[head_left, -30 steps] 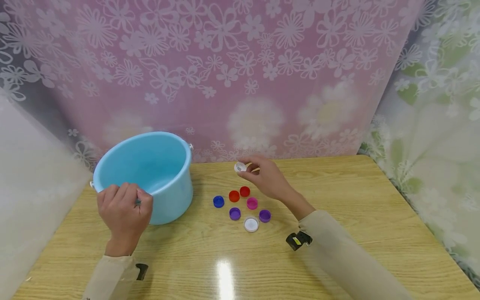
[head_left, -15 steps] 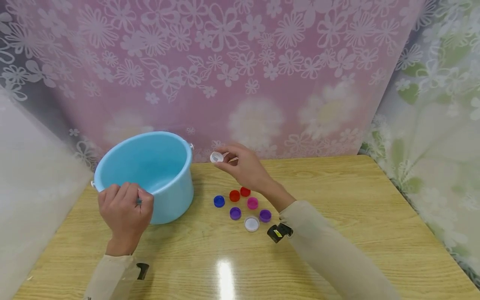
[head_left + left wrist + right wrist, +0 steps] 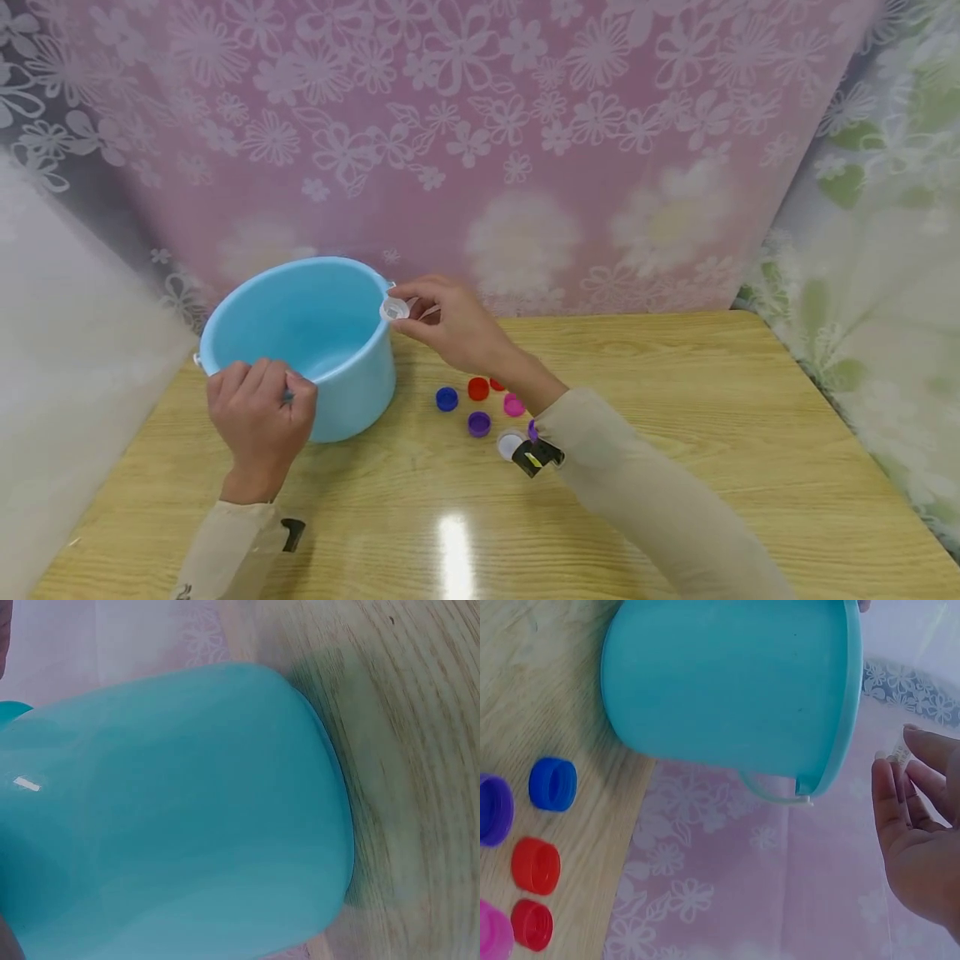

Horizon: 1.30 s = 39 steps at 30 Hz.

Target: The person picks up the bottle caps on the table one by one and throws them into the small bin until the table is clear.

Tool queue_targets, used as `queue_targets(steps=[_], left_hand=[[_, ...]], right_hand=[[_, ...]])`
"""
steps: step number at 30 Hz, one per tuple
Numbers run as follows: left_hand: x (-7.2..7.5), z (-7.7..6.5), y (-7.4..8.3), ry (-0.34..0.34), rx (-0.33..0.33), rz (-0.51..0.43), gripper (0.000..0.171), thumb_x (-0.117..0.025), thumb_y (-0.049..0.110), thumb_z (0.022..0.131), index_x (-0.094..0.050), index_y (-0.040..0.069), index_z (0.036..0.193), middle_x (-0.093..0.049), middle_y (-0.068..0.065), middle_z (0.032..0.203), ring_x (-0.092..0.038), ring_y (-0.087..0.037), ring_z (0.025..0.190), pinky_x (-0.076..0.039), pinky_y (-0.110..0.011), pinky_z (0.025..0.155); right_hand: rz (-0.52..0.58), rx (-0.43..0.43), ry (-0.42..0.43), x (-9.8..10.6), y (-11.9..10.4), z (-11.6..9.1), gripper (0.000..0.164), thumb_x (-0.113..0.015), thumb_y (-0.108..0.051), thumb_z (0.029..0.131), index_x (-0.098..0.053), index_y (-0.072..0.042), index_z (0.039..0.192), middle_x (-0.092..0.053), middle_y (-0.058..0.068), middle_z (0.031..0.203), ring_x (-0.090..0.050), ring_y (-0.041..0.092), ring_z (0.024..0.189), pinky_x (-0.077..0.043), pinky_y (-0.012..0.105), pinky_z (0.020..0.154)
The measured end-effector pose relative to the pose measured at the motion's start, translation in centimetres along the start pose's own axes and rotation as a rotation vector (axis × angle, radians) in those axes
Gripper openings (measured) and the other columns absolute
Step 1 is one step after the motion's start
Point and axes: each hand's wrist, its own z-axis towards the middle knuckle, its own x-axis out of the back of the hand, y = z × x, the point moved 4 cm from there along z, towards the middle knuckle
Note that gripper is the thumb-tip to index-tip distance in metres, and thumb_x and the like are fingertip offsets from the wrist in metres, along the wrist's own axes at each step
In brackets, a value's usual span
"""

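Note:
A light blue bucket (image 3: 352,400) stands at the left of the table, its mouth tipped slightly toward me in the head view. My left hand (image 3: 262,408) grips its near rim with curled fingers. Between thumb and fingertips, my right hand (image 3: 453,325) pinches a small white bottle cap (image 3: 394,309) at the bucket's right rim, overlapping it in the head view. From the right wrist view, the right hand (image 3: 922,825) is beyond the rim and apart from the bucket wall (image 3: 727,682). The bucket's side (image 3: 172,810) fills most of the left wrist view.
Several bottle caps lie on the wooden table (image 3: 637,375): a blue cap (image 3: 447,399), a red cap (image 3: 478,388), a purple cap (image 3: 479,424), a pink cap (image 3: 513,405) and a white lid (image 3: 510,444). The right sleeve partly covers some. A floral curtain (image 3: 525,208) hangs behind.
My right hand has carried the white bottle cap leftward from above the loose caps to the bucket's rim. The left hand keeps its grip on the bucket; the head view has shifted slightly.

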Motion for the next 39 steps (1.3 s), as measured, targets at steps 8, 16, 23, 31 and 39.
queue_targets(steps=[8,16,23,31,39], left_hand=[[-0.1,-0.2,-0.2,-0.011,0.0,0.01,0.026,-0.038,0.014,0.076,-0.032,0.008,0.052,-0.026,-0.004,0.047,-0.023,-0.028,0.046,-0.025,-0.045,0.059],[-0.1,0.0,0.0,0.011,-0.011,0.002,0.026,-0.038,0.013,0.075,-0.03,0.008,0.051,-0.022,-0.002,0.047,-0.019,-0.025,0.046,-0.025,-0.044,0.059],[-0.2,-0.2,0.0,-0.005,-0.014,0.008,0.026,-0.038,0.015,0.076,-0.032,0.008,0.051,-0.025,-0.003,0.047,-0.022,-0.027,0.046,-0.025,-0.045,0.059],[-0.2,-0.2,-0.1,0.003,-0.009,0.002,0.026,-0.038,0.014,0.076,-0.032,0.008,0.052,-0.026,-0.004,0.047,-0.022,-0.027,0.046,-0.026,-0.045,0.06],[-0.2,-0.3,-0.2,-0.013,-0.009,0.002,0.026,-0.038,0.014,0.076,-0.032,0.008,0.052,-0.026,-0.004,0.047,-0.022,-0.027,0.046,-0.026,-0.045,0.06]], right_hand=[[-0.019,0.031,-0.048,-1.7,-1.2,1.0,0.037,-0.065,-0.021,0.091,-0.061,-0.009,0.126,-0.056,0.0,0.117,-0.057,0.008,0.088,-0.048,0.019,0.078],[-0.088,0.059,-0.134,-3.7,-1.9,1.6,0.039,-0.066,-0.025,0.09,-0.061,-0.011,0.126,-0.059,-0.003,0.11,-0.056,0.007,0.083,-0.047,0.018,0.071],[-0.162,0.029,-0.194,-4.5,-1.7,1.4,0.04,-0.065,-0.027,0.09,-0.061,-0.011,0.127,-0.057,-0.005,0.115,-0.052,0.006,0.088,-0.045,0.017,0.071],[-0.113,-0.005,-0.195,-4.4,-1.4,1.5,0.038,-0.066,-0.026,0.09,-0.063,-0.01,0.124,-0.057,-0.005,0.105,-0.052,0.007,0.088,-0.046,0.018,0.072],[-0.09,-0.036,-0.165,-4.6,-1.1,1.5,0.036,-0.068,-0.027,0.088,-0.064,-0.01,0.121,-0.057,-0.007,0.1,-0.053,0.006,0.086,-0.045,0.018,0.072]])
